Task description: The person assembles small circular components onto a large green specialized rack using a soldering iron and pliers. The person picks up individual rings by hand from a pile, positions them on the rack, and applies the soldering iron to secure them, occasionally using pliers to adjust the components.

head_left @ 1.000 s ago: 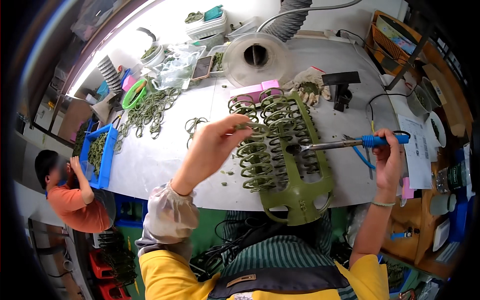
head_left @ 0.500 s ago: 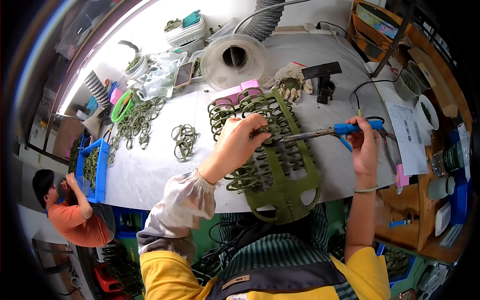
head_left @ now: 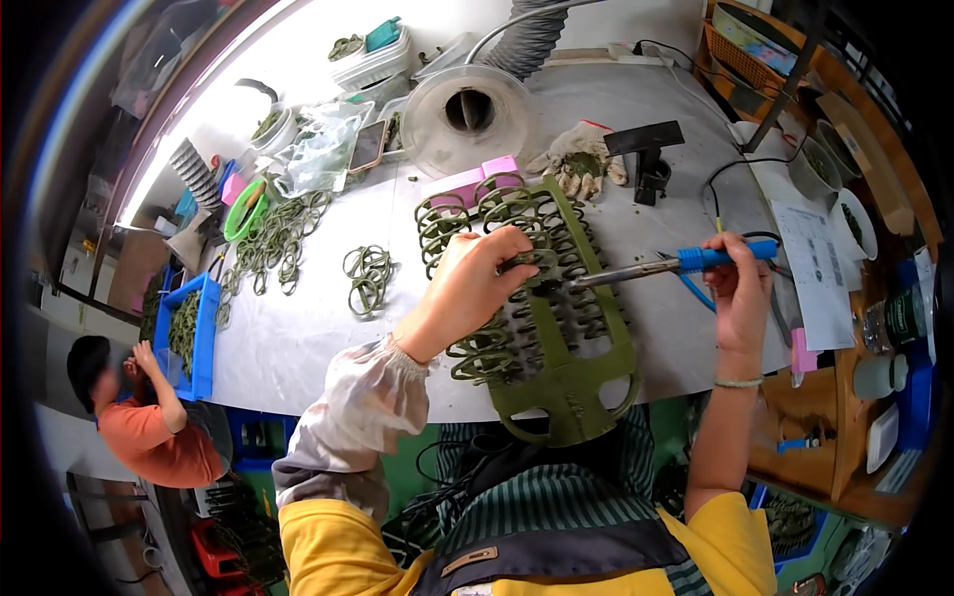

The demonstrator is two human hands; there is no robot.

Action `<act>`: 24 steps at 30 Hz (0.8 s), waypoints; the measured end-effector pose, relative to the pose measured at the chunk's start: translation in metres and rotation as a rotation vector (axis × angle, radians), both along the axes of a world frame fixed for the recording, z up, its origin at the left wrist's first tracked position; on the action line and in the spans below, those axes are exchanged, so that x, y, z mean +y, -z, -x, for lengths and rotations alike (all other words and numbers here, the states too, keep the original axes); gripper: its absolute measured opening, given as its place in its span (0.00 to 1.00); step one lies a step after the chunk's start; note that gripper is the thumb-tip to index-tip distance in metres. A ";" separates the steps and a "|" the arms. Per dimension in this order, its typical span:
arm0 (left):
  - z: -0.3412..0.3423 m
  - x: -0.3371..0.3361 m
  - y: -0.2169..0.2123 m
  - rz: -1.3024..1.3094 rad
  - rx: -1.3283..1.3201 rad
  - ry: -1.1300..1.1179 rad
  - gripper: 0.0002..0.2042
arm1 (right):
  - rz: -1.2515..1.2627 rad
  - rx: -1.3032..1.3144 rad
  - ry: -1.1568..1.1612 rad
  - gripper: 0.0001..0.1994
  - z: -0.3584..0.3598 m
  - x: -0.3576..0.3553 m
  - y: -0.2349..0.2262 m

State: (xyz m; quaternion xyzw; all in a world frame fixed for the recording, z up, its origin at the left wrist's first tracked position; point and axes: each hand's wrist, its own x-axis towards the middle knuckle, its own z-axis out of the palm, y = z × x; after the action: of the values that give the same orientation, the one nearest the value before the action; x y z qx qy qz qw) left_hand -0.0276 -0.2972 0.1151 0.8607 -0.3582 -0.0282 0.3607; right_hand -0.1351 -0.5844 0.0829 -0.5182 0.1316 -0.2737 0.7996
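"Green loops [head_left: 273,238] are lying heaped on the left of the grey table [head_left: 298,348], and a smaller cluster [head_left: 368,280] is sitting apart, nearer you. What is your left hand [head_left: 484,273] doing?"

"Its thumb and fingers are pinching narrowly on a green loop [head_left: 543,262], and you are holding that over the middle of the green frame [head_left: 571,402], among its standing rows. If your pinch is wobbling, you are risking a crooked loop or bumped neighbours."

"And just right of that?"

"Your blue-handled iron [head_left: 636,271] is pointing its metal tip leftward, close to your left fingertips; whether it is touching the loop, I cannot tell. If it is running hot, you are risking a burn, or softened loops nearby."

"What could be causing a slip?"

"Your right hand [head_left: 742,293] is wrapping its fingers around the handle, well back from the tip, so any wrist twist is growing along the shaft. A dark lead [head_left: 765,234] is curling by the handle's end; a snag there is threatening your aim."
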 end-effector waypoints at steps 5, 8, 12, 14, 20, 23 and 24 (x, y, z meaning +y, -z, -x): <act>-0.004 0.003 0.006 -0.015 -0.045 0.041 0.12 | 0.076 0.024 0.015 0.08 0.014 -0.011 -0.010; -0.002 0.010 -0.014 0.125 0.015 0.078 0.13 | 0.060 0.015 -0.014 0.08 0.018 -0.015 -0.012; -0.067 0.102 0.019 0.273 0.004 -0.371 0.08 | 0.051 0.025 -0.022 0.08 0.019 -0.009 -0.016; -0.091 0.190 0.067 -0.171 -0.066 -0.558 0.08 | 0.059 0.013 -0.072 0.08 0.017 -0.003 -0.017; -0.028 0.205 0.104 -0.536 -0.156 -0.531 0.15 | 0.063 0.030 -0.044 0.08 0.023 -0.003 -0.017; -0.014 0.216 0.106 -0.187 -0.084 -0.672 0.12 | 0.058 0.030 -0.053 0.08 0.023 0.000 -0.019; -0.013 0.220 0.105 -0.185 -0.083 -0.675 0.12 | 0.060 0.030 -0.056 0.08 0.024 0.001 -0.020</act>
State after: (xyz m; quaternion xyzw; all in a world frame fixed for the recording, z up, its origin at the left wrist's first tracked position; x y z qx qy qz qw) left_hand -0.0150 -0.0776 0.0103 0.9600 -0.0638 0.0955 0.2552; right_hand -0.1590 -0.5836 0.1026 -0.5495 0.1208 -0.2473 0.7889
